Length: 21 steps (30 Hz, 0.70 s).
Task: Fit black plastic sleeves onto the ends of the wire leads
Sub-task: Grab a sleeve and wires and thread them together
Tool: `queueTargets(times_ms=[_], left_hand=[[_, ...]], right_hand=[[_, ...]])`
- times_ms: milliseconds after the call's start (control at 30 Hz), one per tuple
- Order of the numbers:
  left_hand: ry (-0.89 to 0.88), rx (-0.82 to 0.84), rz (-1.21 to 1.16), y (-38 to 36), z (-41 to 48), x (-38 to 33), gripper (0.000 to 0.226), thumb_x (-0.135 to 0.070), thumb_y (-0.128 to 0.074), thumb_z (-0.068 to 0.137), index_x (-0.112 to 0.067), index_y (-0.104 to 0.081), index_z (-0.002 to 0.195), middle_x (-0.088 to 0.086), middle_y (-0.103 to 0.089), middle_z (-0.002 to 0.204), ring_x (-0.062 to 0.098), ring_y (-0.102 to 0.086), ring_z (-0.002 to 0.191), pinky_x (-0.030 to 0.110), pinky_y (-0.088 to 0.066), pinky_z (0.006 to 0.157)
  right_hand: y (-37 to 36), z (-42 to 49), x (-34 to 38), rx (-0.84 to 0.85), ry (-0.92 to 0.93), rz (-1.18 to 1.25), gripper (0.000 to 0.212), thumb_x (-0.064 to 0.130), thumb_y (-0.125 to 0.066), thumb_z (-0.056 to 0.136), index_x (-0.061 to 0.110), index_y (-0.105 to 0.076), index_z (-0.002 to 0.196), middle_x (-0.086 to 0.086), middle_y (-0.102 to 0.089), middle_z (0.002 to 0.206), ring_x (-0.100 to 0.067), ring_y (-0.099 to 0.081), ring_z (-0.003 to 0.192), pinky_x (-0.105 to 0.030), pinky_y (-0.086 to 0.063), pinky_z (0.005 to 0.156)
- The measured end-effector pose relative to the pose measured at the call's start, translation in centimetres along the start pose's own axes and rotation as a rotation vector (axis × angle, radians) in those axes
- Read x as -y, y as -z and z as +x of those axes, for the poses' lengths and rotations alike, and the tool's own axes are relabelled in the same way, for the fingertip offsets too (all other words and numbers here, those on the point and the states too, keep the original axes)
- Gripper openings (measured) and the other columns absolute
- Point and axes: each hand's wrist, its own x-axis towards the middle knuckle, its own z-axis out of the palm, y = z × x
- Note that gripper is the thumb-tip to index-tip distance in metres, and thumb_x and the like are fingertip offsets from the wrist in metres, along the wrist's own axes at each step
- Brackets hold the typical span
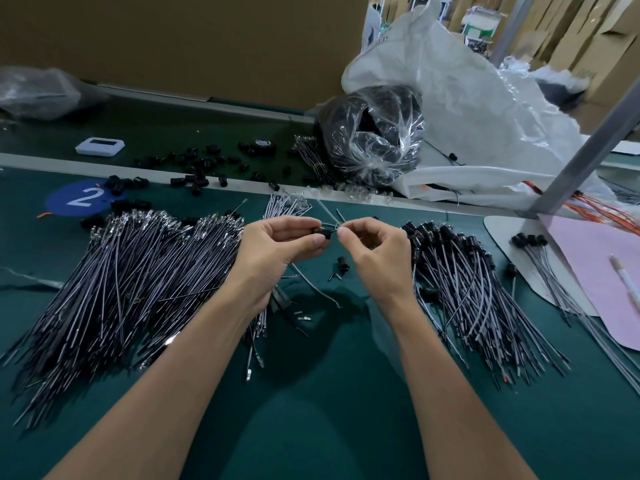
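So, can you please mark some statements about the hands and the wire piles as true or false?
1. The left hand holds a black sleeve. True.
2. The right hand is open and empty. False: its fingers pinch a wire at the sleeve.
3. The pile of wires with sleeves on lies right of the hands. True.
4. The blue sticker shows a 5. False: it shows a 2.

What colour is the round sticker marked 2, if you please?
The sticker is blue; head view.
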Motion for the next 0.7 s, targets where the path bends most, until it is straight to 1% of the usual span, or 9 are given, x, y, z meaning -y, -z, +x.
queueTargets(times_ms=[133, 267, 400, 467, 567, 633, 700], left_hand=[[-0.007, -0.048, -0.09, 0.21, 0.18, -0.33, 0.029, -0.007, -0.075, 0.065, -0.002, -0.071, 0.093, 0.012, -0.076, 0.085, 0.021, -0.074, 0.08, 0.021, -0.057, 0.069], [0.007, -0.052, -0.095, 0.52, 0.24, -0.57, 0.027, -0.008, -0.072, 0.068, -0.002, -0.071, 0.095, 0.01, -0.076, 0.085, 0.019, -0.074, 0.078, 0.02, -0.057, 0.067], [0.01, -0.059, -0.079, 0.56, 0.2, -0.71, 0.027, -0.008, -0.072, 0.071, -0.003, -0.071, 0.097, 0.009, -0.076, 0.087, 0.02, -0.074, 0.08, 0.021, -0.057, 0.068], [0.012, -0.072, -0.065, 0.69, 0.23, -0.72, 0.021, -0.004, -0.071, 0.077, -0.003, -0.071, 0.098, 0.009, -0.075, 0.087, 0.021, -0.074, 0.082, 0.021, -0.057, 0.068], [-0.013, -0.094, 0.039, 0.73, 0.29, -0.65, 0.013, 0.002, -0.068, 0.085, -0.007, -0.073, 0.094, 0.01, -0.074, 0.086, 0.022, -0.073, 0.078, 0.023, -0.058, 0.067], [-0.051, -0.109, 0.182, 0.48, 0.31, -0.46, 0.014, 0.002, -0.066, 0.088, -0.009, -0.075, 0.088, 0.01, -0.072, 0.08, 0.022, -0.073, 0.07, 0.025, -0.058, 0.065], [-0.059, -0.103, 0.232, 0.07, 0.24, -0.3, 0.012, 0.0, -0.067, 0.088, -0.009, -0.076, 0.087, 0.008, -0.072, 0.073, 0.02, -0.071, 0.064, 0.026, -0.058, 0.061]], right_hand=[[0.41, 0.25, 0.04, -0.033, -0.056, 0.08, 0.011, 0.015, -0.072, 0.085, 0.019, -0.073, 0.075, 0.011, -0.064, 0.062, -0.002, -0.053, 0.057, -0.015, -0.043, 0.058], [0.55, 0.26, 0.15, -0.015, -0.034, 0.07, 0.015, 0.015, -0.074, 0.083, 0.025, -0.072, 0.072, 0.013, -0.064, 0.06, 0.0, -0.054, 0.056, -0.013, -0.042, 0.057], [0.59, 0.16, 0.27, 0.012, -0.009, 0.057, 0.013, 0.014, -0.075, 0.082, 0.023, -0.073, 0.074, 0.018, -0.064, 0.059, 0.004, -0.055, 0.056, -0.012, -0.042, 0.059], [0.58, 0.05, 0.33, 0.017, 0.013, 0.03, 0.009, 0.014, -0.075, 0.082, 0.021, -0.074, 0.075, 0.018, -0.064, 0.061, 0.003, -0.056, 0.058, -0.014, -0.043, 0.062], [0.54, -0.02, 0.46, -0.001, 0.044, 0.0, 0.006, 0.012, -0.076, 0.081, 0.017, -0.075, 0.078, 0.015, -0.066, 0.066, 0.002, -0.057, 0.061, -0.015, -0.043, 0.064], [0.47, -0.04, 0.54, -0.008, 0.055, -0.013, 0.007, 0.011, -0.076, 0.081, 0.017, -0.075, 0.078, 0.014, -0.067, 0.068, 0.001, -0.058, 0.062, -0.016, -0.044, 0.065], [0.36, -0.12, 0.63, -0.003, 0.066, -0.029, 0.008, 0.01, -0.077, 0.081, 0.018, -0.075, 0.078, 0.012, -0.068, 0.069, 0.001, -0.058, 0.063, -0.018, -0.045, 0.066]])
